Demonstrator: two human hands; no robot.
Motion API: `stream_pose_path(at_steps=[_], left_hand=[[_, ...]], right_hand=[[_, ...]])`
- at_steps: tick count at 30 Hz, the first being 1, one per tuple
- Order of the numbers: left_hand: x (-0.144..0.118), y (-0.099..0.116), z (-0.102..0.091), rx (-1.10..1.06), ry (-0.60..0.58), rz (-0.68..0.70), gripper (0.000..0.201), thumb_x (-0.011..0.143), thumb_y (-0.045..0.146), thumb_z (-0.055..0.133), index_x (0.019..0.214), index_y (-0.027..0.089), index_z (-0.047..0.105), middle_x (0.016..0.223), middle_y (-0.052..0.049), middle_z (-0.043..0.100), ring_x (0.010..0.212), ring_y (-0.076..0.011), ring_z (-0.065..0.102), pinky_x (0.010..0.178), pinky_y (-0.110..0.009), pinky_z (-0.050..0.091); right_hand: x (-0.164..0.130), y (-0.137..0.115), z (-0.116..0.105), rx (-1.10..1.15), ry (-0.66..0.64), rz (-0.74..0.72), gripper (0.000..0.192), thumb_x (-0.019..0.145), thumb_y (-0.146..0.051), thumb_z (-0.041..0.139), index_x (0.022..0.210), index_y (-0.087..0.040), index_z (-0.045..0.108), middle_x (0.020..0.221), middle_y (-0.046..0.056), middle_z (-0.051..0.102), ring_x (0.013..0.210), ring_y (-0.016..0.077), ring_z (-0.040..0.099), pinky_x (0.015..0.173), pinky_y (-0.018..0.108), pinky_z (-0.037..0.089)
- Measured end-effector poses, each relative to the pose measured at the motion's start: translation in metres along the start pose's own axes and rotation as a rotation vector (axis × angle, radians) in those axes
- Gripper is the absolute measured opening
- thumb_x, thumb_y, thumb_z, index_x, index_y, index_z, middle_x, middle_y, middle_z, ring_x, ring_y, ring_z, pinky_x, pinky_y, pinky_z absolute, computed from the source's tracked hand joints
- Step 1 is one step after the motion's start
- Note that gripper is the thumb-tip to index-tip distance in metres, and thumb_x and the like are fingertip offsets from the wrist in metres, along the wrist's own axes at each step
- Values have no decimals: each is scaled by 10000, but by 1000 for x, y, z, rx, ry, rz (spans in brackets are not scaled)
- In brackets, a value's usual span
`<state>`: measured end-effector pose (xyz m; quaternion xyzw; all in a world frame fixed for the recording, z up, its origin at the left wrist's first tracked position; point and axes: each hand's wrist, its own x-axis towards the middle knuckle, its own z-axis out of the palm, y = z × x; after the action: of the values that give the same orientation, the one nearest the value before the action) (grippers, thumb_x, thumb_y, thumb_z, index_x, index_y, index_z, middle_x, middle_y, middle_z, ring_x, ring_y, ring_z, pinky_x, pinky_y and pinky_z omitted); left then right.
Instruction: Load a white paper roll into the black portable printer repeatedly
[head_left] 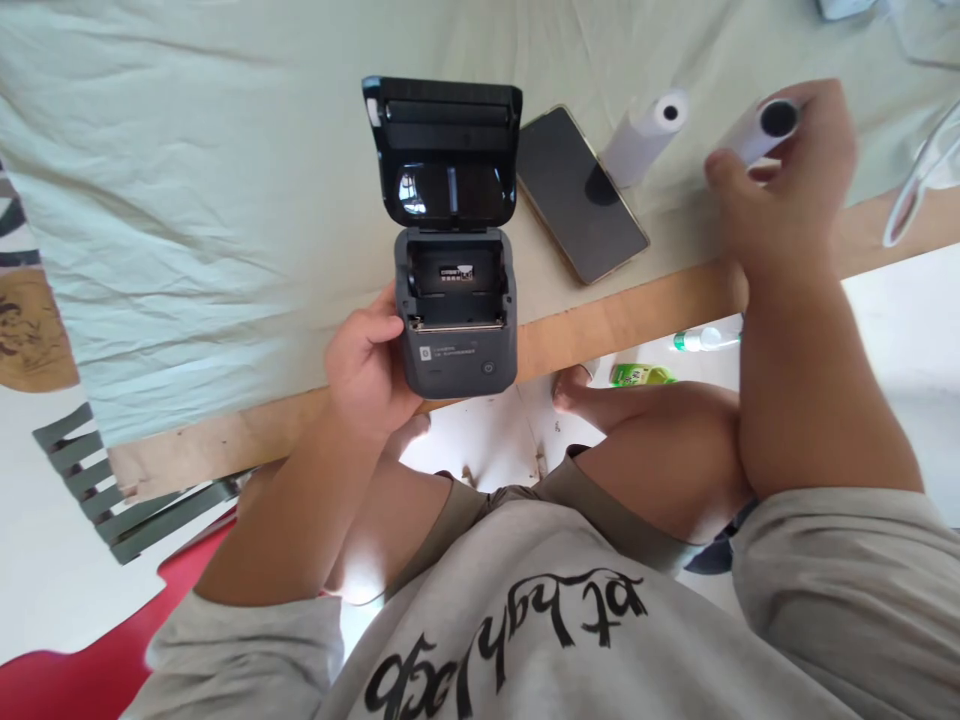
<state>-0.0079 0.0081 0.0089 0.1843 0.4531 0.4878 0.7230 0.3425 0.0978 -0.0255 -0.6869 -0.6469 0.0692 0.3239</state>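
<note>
A dark grey label printer (pixel 459 365) sits in my left hand (pixel 369 365), whose thumb presses on its left side. Its black lid (pixel 450 150) is swung up, and no roll shows in the bay. Over at the right, my right hand (pixel 799 180) has its fingers wrapped round a white paper roll (pixel 746 138) with a dark core hole facing up. Just left of that hand, a second white paper roll (pixel 641 140) stands on end, with a smaller core hole. A smartphone (pixel 581 195) with a dark screen lies between this roll and the printer.
A pale green cloth (pixel 187 220) covers the table, with its bare wooden edge (pixel 622 315) showing in front. White looped cord or strap (pixel 919 185) lies at the far right. Below the table are a green-labelled package (pixel 641 375), a bottle (pixel 709 338) and a red chair (pixel 97 640).
</note>
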Motion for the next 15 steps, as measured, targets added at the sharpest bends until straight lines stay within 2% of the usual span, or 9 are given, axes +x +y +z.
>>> stream_pose_path(at_steps=[2, 5, 7, 9, 11, 12, 14, 15], left_hand=[[0, 1, 0, 2, 8, -19, 214, 668, 288, 571, 844, 231, 679, 714, -41, 718, 623, -242, 650, 541, -373, 525], [0, 0, -1, -38, 24, -10, 209, 644, 278, 580, 824, 233, 674, 696, -35, 734, 598, -240, 658, 496, -361, 531], [2, 0, -2, -62, 19, 13, 225, 617, 274, 595, 823, 232, 675, 673, -32, 741, 580, -237, 669, 469, -349, 541], [3, -1, -4, -71, 3, 18, 265, 598, 273, 603, 848, 229, 678, 664, -31, 748, 571, -238, 681, 463, -348, 555], [3, -1, -4, -83, -23, 9, 323, 583, 266, 605, 894, 221, 680, 680, -32, 756, 574, -242, 690, 470, -360, 567], [3, 0, -5, -85, -35, 6, 346, 582, 262, 609, 918, 218, 680, 690, -30, 757, 578, -241, 691, 469, -361, 566], [2, 1, -4, -66, -61, 1, 362, 595, 262, 629, 951, 218, 675, 701, -23, 751, 581, -240, 684, 442, -354, 534], [1, 2, -4, -49, -66, -2, 353, 601, 268, 644, 950, 221, 673, 696, -20, 742, 578, -241, 676, 421, -349, 509]], right_hand=[[-2, -1, 1, -99, 44, 37, 315, 772, -306, 627, 1077, -275, 556, 1061, 98, 656, 913, 228, 582, 801, 409, 455], [-5, 1, -1, -125, -12, 51, 514, 794, -312, 647, 1290, -254, 524, 1048, 95, 666, 889, 227, 598, 825, 422, 483], [-7, 5, -8, -127, -61, 57, 739, 745, -289, 700, 1424, -240, 413, 1222, 119, 640, 1058, 258, 624, 939, 461, 507], [-11, 3, -18, -126, -77, -17, 878, 665, -260, 752, 1450, -233, 359, 1402, 121, 534, 1291, 298, 546, 1108, 515, 449], [-15, -10, -26, -106, -2, -203, 779, 667, -221, 711, 1388, -232, 417, 1384, 88, 503, 1340, 306, 502, 1155, 529, 413], [-17, -20, -27, -81, 82, -338, 618, 722, -198, 630, 1320, -237, 478, 1289, 73, 538, 1267, 286, 542, 1101, 515, 453], [-18, -47, -22, 1, 110, -411, 533, 780, -124, 541, 1299, -245, 520, 1252, 69, 588, 1195, 238, 593, 1028, 446, 504], [-16, -60, -15, 11, 90, -454, 510, 770, -113, 543, 1273, -198, 548, 1234, 95, 606, 1189, 240, 598, 1029, 435, 508]])
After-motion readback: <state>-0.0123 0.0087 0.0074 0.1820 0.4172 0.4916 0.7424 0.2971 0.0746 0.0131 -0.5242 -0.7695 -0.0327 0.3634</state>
